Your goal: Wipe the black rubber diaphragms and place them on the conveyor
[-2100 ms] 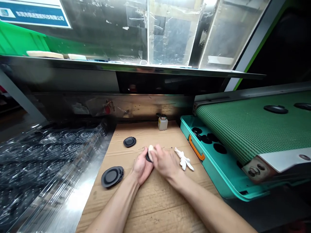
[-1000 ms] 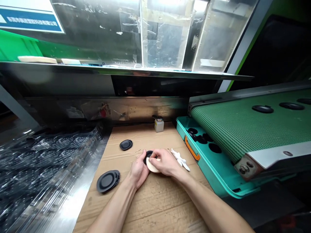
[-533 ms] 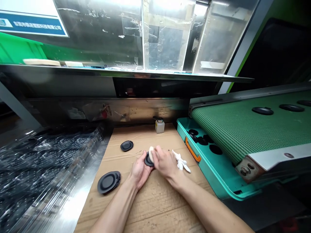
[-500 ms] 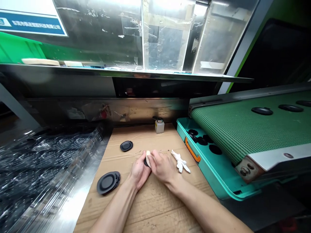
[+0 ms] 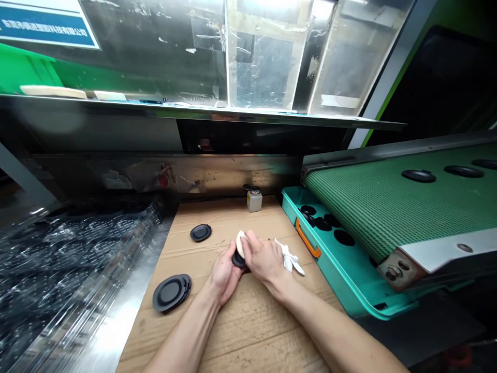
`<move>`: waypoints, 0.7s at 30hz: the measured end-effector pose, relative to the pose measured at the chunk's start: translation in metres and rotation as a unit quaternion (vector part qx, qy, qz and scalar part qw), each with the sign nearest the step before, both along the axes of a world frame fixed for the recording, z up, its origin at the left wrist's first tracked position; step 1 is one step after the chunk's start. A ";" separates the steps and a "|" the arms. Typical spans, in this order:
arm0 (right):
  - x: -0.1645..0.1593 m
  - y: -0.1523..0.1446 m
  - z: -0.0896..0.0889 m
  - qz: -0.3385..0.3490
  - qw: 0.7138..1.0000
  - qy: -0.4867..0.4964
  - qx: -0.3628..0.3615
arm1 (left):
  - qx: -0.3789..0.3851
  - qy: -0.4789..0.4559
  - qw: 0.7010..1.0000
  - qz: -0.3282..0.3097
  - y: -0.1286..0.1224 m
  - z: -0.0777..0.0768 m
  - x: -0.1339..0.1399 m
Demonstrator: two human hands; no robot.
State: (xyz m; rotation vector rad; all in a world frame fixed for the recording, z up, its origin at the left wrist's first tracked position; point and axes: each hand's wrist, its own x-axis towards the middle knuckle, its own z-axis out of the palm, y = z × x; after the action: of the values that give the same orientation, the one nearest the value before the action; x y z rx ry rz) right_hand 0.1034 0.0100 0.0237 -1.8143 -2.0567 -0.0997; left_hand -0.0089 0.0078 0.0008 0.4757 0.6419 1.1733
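Note:
Over the middle of the cardboard sheet (image 5: 248, 321), my left hand (image 5: 224, 274) is closed around a black round lid (image 5: 238, 260), partly covered by my fingers. My right hand (image 5: 264, 259) pinches a cream-white pad (image 5: 240, 244), which lies against the lid's upper face. To the left, a few stacked black lids (image 5: 171, 293) lie on the cardboard, and a single black lid (image 5: 201, 232) sits farther back. A crumpled white glove (image 5: 290, 257) rests just right of my right hand.
A small square bottle (image 5: 254, 200) stands at the back of the cardboard. On the right, a teal bin (image 5: 334, 282) holds several black lids below the end of a green conveyor belt (image 5: 373, 202), which carries more lids. Clear plastic trays (image 5: 77, 259) fill the left side.
The white pad has shifted up and tilted, so more of it and of the black lid shows. My right hand has moved slightly right and up, now partly over the glove.

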 end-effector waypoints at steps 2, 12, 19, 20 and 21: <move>-0.004 -0.001 -0.002 -0.042 0.999 -0.026 -0.015 | 0.001 -0.004 1.000 -0.010 0.001 -0.001 0.000; -0.009 -0.005 -0.005 -0.049 0.996 -0.062 -0.039 | -0.004 -0.009 1.000 0.000 -0.001 -0.001 0.000; -0.018 -0.011 -0.013 -0.031 0.996 -0.074 -0.043 | -0.022 -0.034 0.999 0.000 -0.002 0.001 -0.003; -0.017 -0.010 -0.014 -0.030 0.996 -0.076 -0.039 | -0.024 -0.038 0.999 -0.003 -0.002 0.001 -0.002; -0.015 -0.009 -0.015 -0.036 0.996 -0.077 -0.039 | -0.020 -0.043 0.999 -0.007 -0.001 0.000 -0.002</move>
State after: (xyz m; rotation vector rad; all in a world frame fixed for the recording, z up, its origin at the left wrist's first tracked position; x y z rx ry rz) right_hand 0.0883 0.0010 0.0092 -1.9854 -2.1252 -0.1875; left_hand -0.0108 0.0064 0.0011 0.3927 0.5856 1.1604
